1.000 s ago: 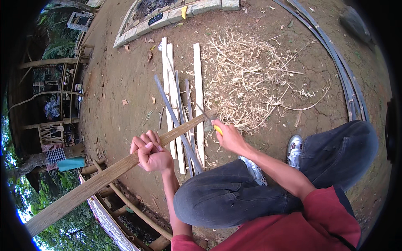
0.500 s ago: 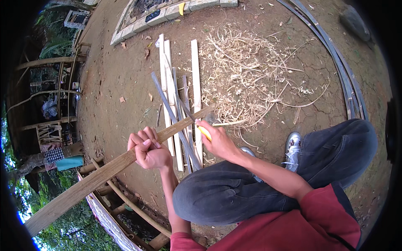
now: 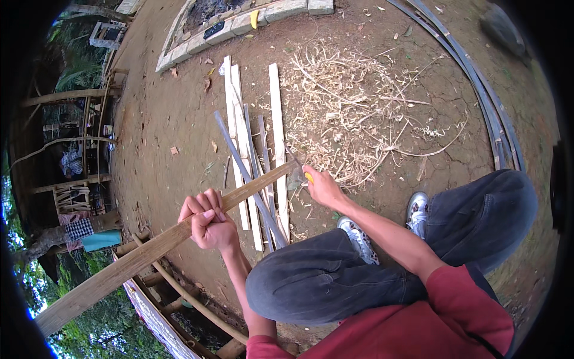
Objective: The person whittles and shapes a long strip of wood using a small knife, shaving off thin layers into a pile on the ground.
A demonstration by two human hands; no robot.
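Holding the slat (image 3: 156, 245) aslant above the ground (image 3: 161, 113) in the curled fingers of the left hand (image 3: 210, 224); gripping the knife (image 3: 308, 178) in the right hand (image 3: 326, 187). Probably light, stiff, perhaps splintery; best held by both edges, clear of the knife.

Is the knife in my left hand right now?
No, the knife is in your right hand, while your left hand grips the wooden strip.

Lit by diffuse daylight, moderately bright, with soft shadows on the ground (image 3: 161, 131). Overexposed at far lower left, around foliage (image 3: 107, 329). Darkens to black in the corners; bends straight edges toward the rim.
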